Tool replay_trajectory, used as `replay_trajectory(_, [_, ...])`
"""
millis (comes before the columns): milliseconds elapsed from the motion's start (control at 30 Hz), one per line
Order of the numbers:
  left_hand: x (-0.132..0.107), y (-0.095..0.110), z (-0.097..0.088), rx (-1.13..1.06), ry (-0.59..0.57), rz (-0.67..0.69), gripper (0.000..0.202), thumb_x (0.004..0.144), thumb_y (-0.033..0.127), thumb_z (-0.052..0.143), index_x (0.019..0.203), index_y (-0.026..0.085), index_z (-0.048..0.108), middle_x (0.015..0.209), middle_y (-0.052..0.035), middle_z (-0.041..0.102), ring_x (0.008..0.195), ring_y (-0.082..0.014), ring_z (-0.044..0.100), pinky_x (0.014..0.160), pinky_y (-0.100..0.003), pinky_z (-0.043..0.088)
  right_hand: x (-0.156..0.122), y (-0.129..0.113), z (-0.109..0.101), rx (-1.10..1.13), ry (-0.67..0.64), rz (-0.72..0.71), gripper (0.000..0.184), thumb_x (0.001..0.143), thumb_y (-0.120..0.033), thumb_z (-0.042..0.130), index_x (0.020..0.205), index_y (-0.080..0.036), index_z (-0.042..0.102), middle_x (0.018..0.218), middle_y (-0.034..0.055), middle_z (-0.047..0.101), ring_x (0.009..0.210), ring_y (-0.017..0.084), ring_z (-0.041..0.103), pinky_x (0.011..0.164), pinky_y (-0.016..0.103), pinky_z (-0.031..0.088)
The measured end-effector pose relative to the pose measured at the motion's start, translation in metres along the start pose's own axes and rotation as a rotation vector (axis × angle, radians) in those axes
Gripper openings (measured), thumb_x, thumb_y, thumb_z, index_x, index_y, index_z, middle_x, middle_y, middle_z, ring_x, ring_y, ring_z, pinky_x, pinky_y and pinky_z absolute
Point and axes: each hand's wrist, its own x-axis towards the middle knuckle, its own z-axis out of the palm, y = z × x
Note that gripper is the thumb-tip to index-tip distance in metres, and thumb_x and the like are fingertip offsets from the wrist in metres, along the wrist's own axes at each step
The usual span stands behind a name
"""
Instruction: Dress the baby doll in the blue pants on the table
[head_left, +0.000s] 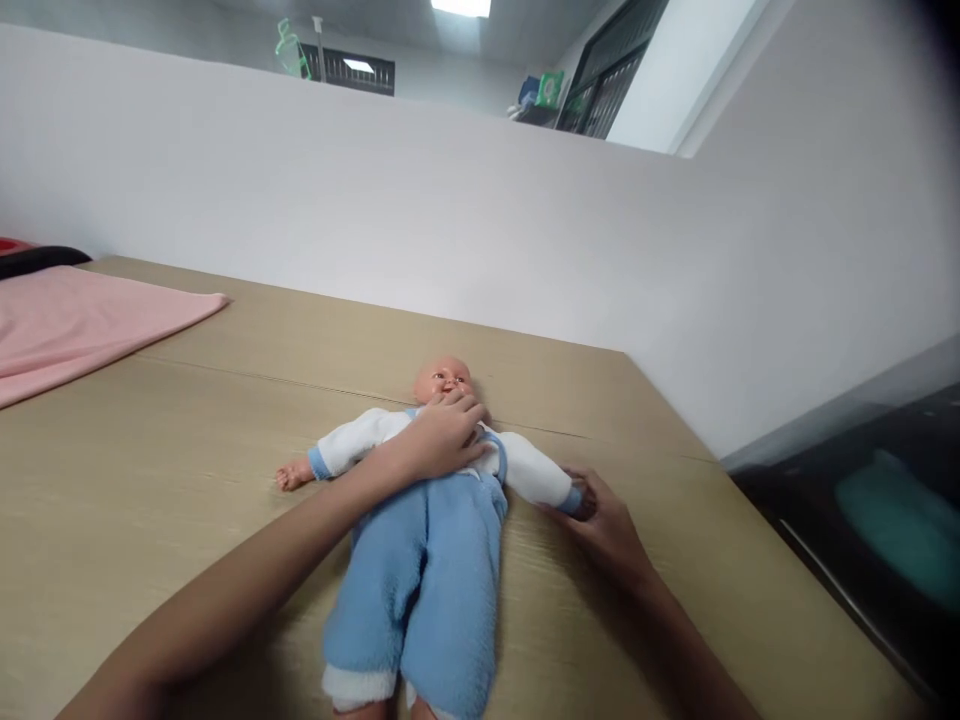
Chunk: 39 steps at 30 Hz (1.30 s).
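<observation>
A baby doll lies on its back on the table, head away from me and arms spread. Its bald head faces up, and it wears a white long-sleeved top with fluffy blue trousers. My left hand is closed over its upper chest, just below the chin, fingers bent against the clothing at the neck. The fingertips are partly hidden. At the end of the doll's arm on the right, my right hand is wrapped round the blue cuff and the small hand.
The brown table meets a white wall at the back. A pink cloth lies at the far left, beside a black and red item. Beyond the table's right edge is a dark surface with a teal item.
</observation>
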Motion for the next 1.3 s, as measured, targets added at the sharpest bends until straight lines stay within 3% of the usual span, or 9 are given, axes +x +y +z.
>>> replay_trajectory(167, [0.018,0.001,0.027,-0.028,-0.041,-0.009,0.025,0.113,0.039,0.065,0.124,0.017,0.072,0.128,-0.0184,0.080,0.122,-0.0396,0.070,0.110,-0.055,0.051,0.010,-0.018,0.000,0.218,0.129,0.026,0.070,0.069,-0.064,0.103,0.118,-0.027,0.069,0.110,0.0098,0.081,0.096,0.031,0.077,0.088,0.046,0.068])
replay_trajectory(333, [0.009,-0.005,0.027,-0.195,0.004,0.223,0.030,0.119,0.044,0.052,0.124,0.022,0.071,0.120,-0.0131,0.077,0.113,-0.0304,0.071,0.100,-0.041,0.051,0.026,-0.036,0.011,0.390,0.211,-0.025,0.065,0.075,-0.066,0.099,0.116,-0.030,0.065,0.111,0.0067,0.077,0.104,0.029,0.075,0.098,0.047,0.066])
replay_trajectory(433, [0.003,-0.005,0.023,-0.231,0.010,0.320,0.035,0.121,0.047,0.048,0.129,0.023,0.072,0.123,-0.0130,0.075,0.113,-0.0290,0.071,0.099,-0.040,0.050,0.041,-0.046,0.030,0.315,0.211,-0.133,0.052,0.078,-0.055,0.096,0.110,-0.030,0.064,0.105,0.0033,0.073,0.101,0.027,0.072,0.099,0.046,0.064])
replay_trajectory(600, [-0.004,-0.007,0.021,-0.301,0.086,0.386,0.039,0.120,0.049,0.048,0.131,0.025,0.076,0.127,-0.0142,0.076,0.115,-0.0291,0.071,0.104,-0.042,0.051,0.051,-0.053,0.065,0.079,0.142,-0.433,0.027,0.074,-0.030,0.084,0.092,-0.030,0.064,0.101,0.0059,0.071,0.098,0.031,0.070,0.089,0.047,0.062])
replay_trajectory(767, [-0.001,-0.006,0.022,-0.584,0.172,0.316,0.031,0.113,0.050,0.065,0.110,0.021,0.075,0.111,-0.0108,0.073,0.106,-0.0258,0.069,0.097,-0.038,0.052,0.043,-0.057,0.070,-0.042,0.079,-0.537,0.020,0.078,-0.016,0.072,0.093,-0.029,0.069,0.109,0.0080,0.072,0.105,0.032,0.072,0.092,0.047,0.062])
replay_trajectory(900, [0.007,-0.009,0.027,-0.840,0.197,0.128,0.030,0.106,0.051,0.074,0.105,0.021,0.070,0.110,-0.0070,0.072,0.106,-0.0247,0.068,0.098,-0.038,0.051,0.035,-0.065,0.059,-0.026,-0.069,-0.486,0.021,0.092,-0.029,0.077,0.113,-0.029,0.076,0.132,0.0140,0.071,0.129,0.037,0.069,0.113,0.056,0.058])
replay_trajectory(1000, [0.010,-0.013,0.030,-0.911,0.156,0.022,0.033,0.102,0.054,0.076,0.107,0.021,0.068,0.109,-0.0049,0.072,0.105,-0.0241,0.067,0.098,-0.038,0.051,0.028,-0.069,0.059,0.122,-0.148,-0.385,0.026,0.100,-0.045,0.074,0.121,-0.030,0.078,0.144,0.0136,0.067,0.143,0.038,0.062,0.126,0.060,0.049])
replay_trajectory(1133, [0.011,-0.017,0.033,-0.860,0.119,-0.025,0.034,0.103,0.056,0.072,0.104,0.022,0.067,0.109,-0.0055,0.072,0.104,-0.0241,0.065,0.098,-0.038,0.052,0.022,-0.070,0.071,0.461,-0.109,-0.099,0.035,0.103,-0.065,0.067,0.111,-0.031,0.070,0.124,0.0085,0.073,0.124,0.034,0.071,0.114,0.053,0.059])
replay_trajectory(1300, [0.013,-0.018,0.037,-0.812,0.068,-0.058,0.026,0.107,0.045,0.060,0.099,0.022,0.065,0.106,-0.0061,0.071,0.102,-0.0241,0.065,0.097,-0.040,0.053,0.023,-0.072,0.084,0.695,-0.031,0.157,0.042,0.096,-0.071,0.073,0.105,-0.031,0.063,0.108,0.0064,0.076,0.105,0.031,0.074,0.101,0.048,0.065])
